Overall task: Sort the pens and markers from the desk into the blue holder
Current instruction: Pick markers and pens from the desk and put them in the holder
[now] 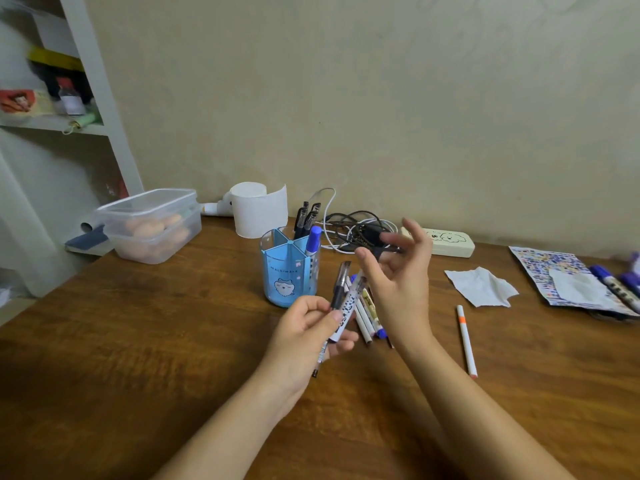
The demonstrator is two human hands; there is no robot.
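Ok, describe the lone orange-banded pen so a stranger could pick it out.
Start at the blue holder on the wooden desk, then look right past the right hand. Below the crumpled tissue lies the white pen, alone, marked by one orange band.

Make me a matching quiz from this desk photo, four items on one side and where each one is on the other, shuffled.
Items:
1. blue-capped marker
2. white pen with orange band
3. black-capped gel pen
4. crumpled white tissue

Places:
A. flat on the wooden desk, right of the hands
B. standing in the blue plastic holder
C. on the desk, in front of the white power strip
D. held in the left hand

Pairs: 1-B, 2-A, 3-D, 4-C
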